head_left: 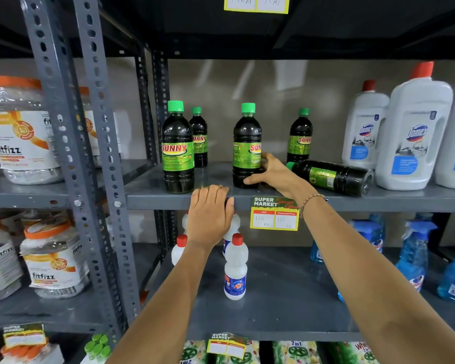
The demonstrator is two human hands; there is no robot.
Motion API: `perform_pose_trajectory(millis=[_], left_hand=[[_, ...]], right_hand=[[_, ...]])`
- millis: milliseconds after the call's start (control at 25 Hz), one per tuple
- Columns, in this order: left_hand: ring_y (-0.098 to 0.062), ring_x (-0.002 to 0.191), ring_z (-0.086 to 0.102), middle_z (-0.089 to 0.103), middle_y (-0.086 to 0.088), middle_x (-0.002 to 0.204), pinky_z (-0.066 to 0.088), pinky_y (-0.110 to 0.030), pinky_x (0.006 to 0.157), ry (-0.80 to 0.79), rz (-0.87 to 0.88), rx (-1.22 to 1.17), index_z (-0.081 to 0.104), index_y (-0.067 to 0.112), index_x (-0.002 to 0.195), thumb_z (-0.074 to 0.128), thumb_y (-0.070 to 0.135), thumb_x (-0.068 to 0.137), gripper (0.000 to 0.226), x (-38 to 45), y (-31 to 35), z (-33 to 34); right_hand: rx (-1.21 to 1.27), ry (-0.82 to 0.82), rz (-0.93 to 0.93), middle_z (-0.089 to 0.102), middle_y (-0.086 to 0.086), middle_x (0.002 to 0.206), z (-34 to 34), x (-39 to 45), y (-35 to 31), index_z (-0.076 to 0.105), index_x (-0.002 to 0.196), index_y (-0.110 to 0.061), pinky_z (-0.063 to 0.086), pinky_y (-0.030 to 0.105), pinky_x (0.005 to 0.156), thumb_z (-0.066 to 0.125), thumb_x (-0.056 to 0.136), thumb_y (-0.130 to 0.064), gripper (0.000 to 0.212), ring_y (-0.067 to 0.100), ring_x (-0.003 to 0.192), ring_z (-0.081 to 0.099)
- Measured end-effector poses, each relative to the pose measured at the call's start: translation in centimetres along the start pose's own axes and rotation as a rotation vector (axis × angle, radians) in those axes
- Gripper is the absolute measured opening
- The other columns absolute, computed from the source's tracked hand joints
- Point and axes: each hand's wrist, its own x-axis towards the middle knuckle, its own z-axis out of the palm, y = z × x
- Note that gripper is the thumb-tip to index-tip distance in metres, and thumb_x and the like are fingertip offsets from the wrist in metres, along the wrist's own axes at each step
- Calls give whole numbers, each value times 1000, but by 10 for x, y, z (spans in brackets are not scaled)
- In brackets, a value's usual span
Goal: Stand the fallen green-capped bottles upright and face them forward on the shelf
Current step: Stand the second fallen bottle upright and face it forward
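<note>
Several dark, green-capped bottles with green Sunny labels stand on the grey shelf point(152, 190). One upright bottle point(178, 148) faces forward at the front left, with a second point(199, 137) behind it. My right hand point(269, 171) grips the lower part of the middle upright bottle point(246, 143), whose label is turned to the right. Another upright bottle point(300, 137) stands at the back right. In front of it one bottle point(331, 177) lies on its side, cap pointing left. My left hand point(211, 211) rests on the shelf's front edge, holding nothing.
White Domex bottles point(415, 132) with red caps stand right of the fallen bottle. A price tag point(275, 214) hangs on the shelf edge. Below are small white red-capped bottles point(235, 269) and blue spray bottles point(415, 256). Grey perforated uprights point(71, 143) and Fitfizz jars point(19, 132) fill the left.
</note>
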Motion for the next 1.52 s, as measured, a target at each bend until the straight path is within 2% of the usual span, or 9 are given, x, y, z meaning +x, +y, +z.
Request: perform_pose_trajectory(millis=[360,560,720,840,920,1000,1120,1320,1520], left_hand=[[-26,91,60,66,-5,101,35,-35,91,8,25,-28,63,10,104,38,32,96,34,0,-2,1],[-27,86,58,64,-5,94,39,-37,85,-76,-99,-95,61,12,101,30,38,97,41,7,9,-13],[-27,112,55,62,-7,121,43,-40,88,-281,-231,-315,50,10,128,38,40,99,44,49,13,-37],[-25,143,27,24,-8,157,29,-35,110,-702,-418,-713,14,9,151,54,26,96,70,88,11,-37],[-25,140,34,30,-8,155,32,-34,110,-871,-529,-914,15,11,151,61,21,92,75,101,7,-24],[-25,126,52,55,-10,137,40,-40,108,-882,-519,-985,39,12,140,67,13,87,61,104,2,-7],[-19,113,61,67,-4,120,43,-42,105,-818,-505,-963,55,16,129,77,17,76,57,105,-5,6],[-16,110,63,69,0,117,45,-42,103,-763,-471,-933,59,21,125,80,29,65,64,101,-4,7],[-13,108,64,68,0,117,48,-34,100,-720,-440,-1032,57,12,127,84,20,71,63,94,-1,-7]], right_hand=[[-52,36,-10,54,5,132,1,0,0,28,142,-9,44,34,103,86,65,-6,96,19,118,53],[-82,67,-2,54,-1,118,2,-3,-3,26,141,-8,44,32,101,89,64,-15,100,17,114,54],[-69,-4,21,56,3,128,-4,-6,-5,27,142,-8,43,32,102,86,68,-17,95,20,120,54],[16,-60,24,58,10,134,-12,-11,-6,32,143,-6,45,33,100,79,77,-10,82,22,122,56],[43,-52,23,61,13,132,-18,-12,-4,41,139,-3,47,32,100,77,79,-8,70,24,121,58],[3,-41,17,66,12,124,-20,-10,1,51,133,-2,48,33,102,78,78,-10,62,24,118,62],[-111,-15,-6,69,7,117,-19,-5,5,56,130,-6,47,36,104,81,75,-16,62,19,112,64],[-135,16,-13,69,9,121,-20,-3,6,57,129,-6,45,40,107,82,74,-17,61,20,113,63],[-152,-23,-56,68,8,123,-28,-18,5,58,129,-7,46,39,106,81,76,-19,59,20,115,63]])
